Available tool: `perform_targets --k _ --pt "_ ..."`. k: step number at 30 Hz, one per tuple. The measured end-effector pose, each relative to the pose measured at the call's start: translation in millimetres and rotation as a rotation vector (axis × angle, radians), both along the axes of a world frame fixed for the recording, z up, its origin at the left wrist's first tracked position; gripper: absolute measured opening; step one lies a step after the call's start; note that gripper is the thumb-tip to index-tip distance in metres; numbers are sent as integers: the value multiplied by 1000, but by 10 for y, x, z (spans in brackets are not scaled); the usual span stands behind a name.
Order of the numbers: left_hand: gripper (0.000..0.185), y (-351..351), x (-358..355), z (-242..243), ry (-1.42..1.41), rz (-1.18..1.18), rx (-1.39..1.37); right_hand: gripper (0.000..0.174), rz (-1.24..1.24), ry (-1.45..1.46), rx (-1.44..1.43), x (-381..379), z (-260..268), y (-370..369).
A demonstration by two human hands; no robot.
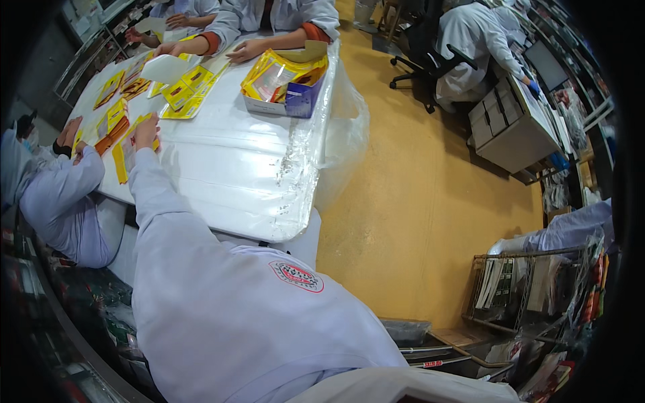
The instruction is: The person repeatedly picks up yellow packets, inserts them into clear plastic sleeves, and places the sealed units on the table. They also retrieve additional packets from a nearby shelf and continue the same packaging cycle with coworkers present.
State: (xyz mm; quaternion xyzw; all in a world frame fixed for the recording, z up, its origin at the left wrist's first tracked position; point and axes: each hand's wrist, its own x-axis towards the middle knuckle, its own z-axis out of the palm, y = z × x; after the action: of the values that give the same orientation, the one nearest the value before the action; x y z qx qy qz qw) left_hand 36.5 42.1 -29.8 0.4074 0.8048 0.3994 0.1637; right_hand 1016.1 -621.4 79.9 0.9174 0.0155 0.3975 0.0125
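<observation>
Reaching across the white table [227,166] towards its left side, my left hand [146,132] has its fingers curled over flat yellow packets [120,160]. The packets lie partly under the hand, and its palm side is hidden. Just left of them stands a row of yellow and orange packets [113,123]. Beyond my hand, more yellow printed packets [194,83] lie spread and overlapping. An open blue and white cardboard box [302,101] with yellow packets inside stands near the table's right edge. My right hand is out of view.
Across the table, a co-worker's hand [169,49] is by a white sheet [165,69]; the other hand [248,51] is near the box. Another co-worker [65,186] sits at left. Clear plastic [347,126] hangs off the right edge. A wire rack [529,254] stands lower right.
</observation>
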Motion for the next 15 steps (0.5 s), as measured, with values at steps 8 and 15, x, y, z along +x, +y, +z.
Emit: perform_targets --k 8,15 --pt "38 318 428 372 -189 -331 211 23 374 -183 218 -983 -23 1235" --pt "60 203 1239 526 -616 -974 202 23 969 -487 454 -2438 596 2622"
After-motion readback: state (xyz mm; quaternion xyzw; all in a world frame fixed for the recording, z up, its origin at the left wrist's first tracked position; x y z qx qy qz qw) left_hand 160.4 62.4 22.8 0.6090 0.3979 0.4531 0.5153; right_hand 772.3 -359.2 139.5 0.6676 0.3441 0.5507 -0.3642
